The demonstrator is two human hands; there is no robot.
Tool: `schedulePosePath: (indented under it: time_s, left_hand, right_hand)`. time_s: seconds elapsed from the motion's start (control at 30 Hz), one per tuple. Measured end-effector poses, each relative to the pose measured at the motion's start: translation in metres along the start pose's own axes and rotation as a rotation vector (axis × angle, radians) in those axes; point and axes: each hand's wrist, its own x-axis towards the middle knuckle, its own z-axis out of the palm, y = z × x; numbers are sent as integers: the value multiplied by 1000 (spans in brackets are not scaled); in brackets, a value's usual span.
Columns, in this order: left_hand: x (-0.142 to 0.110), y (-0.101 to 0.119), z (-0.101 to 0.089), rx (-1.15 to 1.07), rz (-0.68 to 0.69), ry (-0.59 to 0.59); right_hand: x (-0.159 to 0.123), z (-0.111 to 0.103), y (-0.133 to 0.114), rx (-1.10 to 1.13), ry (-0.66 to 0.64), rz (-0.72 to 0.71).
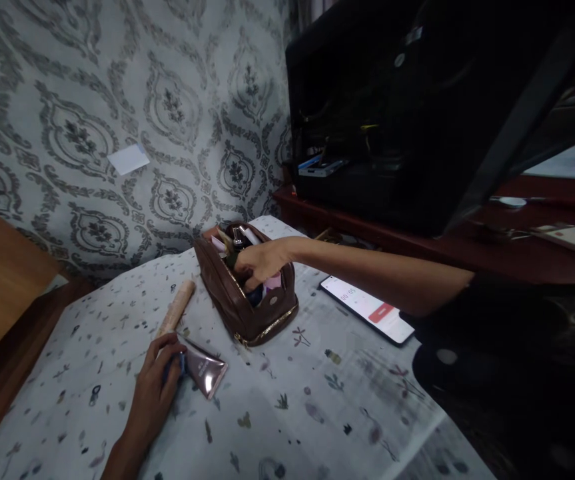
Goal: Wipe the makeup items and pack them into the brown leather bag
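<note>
My right hand [263,261] reaches down into an unzipped brown toiletry bag [224,293]. Its fingers are curled among the contents, and whatever they pinch is hidden. Packed around it in the bag are several cosmetic items, including a white tube [251,235] and something pink [272,283]. My left hand [160,370] rests on the tablecloth with its fingers bent over a small blue object [180,363], mostly covered. Against those fingers lies a shiny pinkish-brown squeeze tube [207,370]. Just beyond them is a long beige tube [177,307].
A phone [364,310] with a lit timer screen lies on the patterned tablecloth [277,420], under my right forearm. A large black screen [397,120] stands on a dark red desk [497,233] at the right. Patterned wallpaper is behind; an orange-brown panel [2,280] is at the left.
</note>
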Motion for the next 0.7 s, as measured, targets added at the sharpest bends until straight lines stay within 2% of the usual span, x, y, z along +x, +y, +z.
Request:
schedulePosePath:
  time_s: [0.13,0.2,0.3,0.4,0.5,0.53,0.6,0.7]
  left_hand:
    - [0,0,1,5,9,19]
    - [2,7,-2,11,15,72]
    - [12,36,-14,20,74,191]
    - [33,85,-28,57,262,196]
    - [59,131,-28,154,537,124]
    - [67,142,-24,208,590,63]
    - [80,157,-13,346,632,-72]
    - [89,164,3,515,591,-228]
  right_hand:
    - [-1,0,-2,-18,0,42]
    - [-1,0,-4,-18,25,73]
    - [-2,-1,-4,30,83,70]
    - [-1,-3,0,47,105,51]
    - [0,-4,2,25,104,75]
    - [0,-4,2,16,104,80]
    - [0,-4,1,-1,110,82]
    - [-2,-4,-4,-32,112,100]
